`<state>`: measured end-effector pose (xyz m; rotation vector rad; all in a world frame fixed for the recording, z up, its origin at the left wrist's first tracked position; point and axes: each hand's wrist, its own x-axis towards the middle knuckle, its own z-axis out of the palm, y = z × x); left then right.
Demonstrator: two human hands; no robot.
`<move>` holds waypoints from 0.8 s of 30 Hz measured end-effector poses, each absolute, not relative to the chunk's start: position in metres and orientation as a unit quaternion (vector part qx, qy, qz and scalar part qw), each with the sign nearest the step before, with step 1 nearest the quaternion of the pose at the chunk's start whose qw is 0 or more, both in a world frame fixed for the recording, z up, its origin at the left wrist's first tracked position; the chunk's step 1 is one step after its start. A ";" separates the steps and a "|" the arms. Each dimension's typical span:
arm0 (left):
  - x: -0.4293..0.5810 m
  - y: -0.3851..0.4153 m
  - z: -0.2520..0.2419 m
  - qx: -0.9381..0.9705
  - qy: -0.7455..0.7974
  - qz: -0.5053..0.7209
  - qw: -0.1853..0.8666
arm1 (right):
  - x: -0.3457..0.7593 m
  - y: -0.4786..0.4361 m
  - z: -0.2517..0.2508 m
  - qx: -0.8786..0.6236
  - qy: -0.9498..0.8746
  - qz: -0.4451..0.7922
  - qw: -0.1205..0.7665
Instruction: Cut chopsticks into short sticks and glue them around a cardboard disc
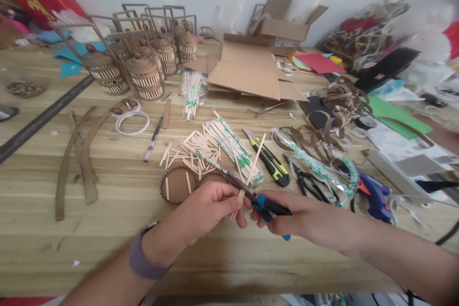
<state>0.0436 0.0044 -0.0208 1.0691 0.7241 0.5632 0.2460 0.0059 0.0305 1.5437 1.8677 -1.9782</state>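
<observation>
My left hand (208, 210) is closed in a pinch on a thin bamboo stick (253, 165) that rises up and to the right. My right hand (297, 217) grips the blue-and-black handles of a pair of cutting pliers (263, 202), whose jaws meet the stick near my left fingertips. Just beyond my hands lie a round brown cardboard disc (178, 185) with short sticks on it, a heap of cut sticks (191, 150) and wrapped chopsticks (233, 146).
A yellow-black utility knife (269, 160), black pliers (310, 182) and a blue glue gun (375, 193) lie to the right. Cardboard strips (77, 158) lie left. Small cardboard lantern baskets (143, 74), flattened boxes (251, 69) and coloured paper fill the back.
</observation>
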 end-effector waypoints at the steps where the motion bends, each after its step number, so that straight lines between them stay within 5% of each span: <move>1: 0.044 0.004 -0.021 0.492 0.334 0.258 0.761 | 0.246 0.005 0.030 0.495 0.602 -0.626 0.003; 16: 0.043 0.003 -0.025 0.489 0.376 0.251 0.746 | 0.238 0.002 0.019 0.520 0.688 -0.506 0.015; 24: 0.032 0.010 -0.017 0.543 0.424 0.300 0.659 | 0.248 0.007 0.015 0.484 0.683 -0.545 -0.048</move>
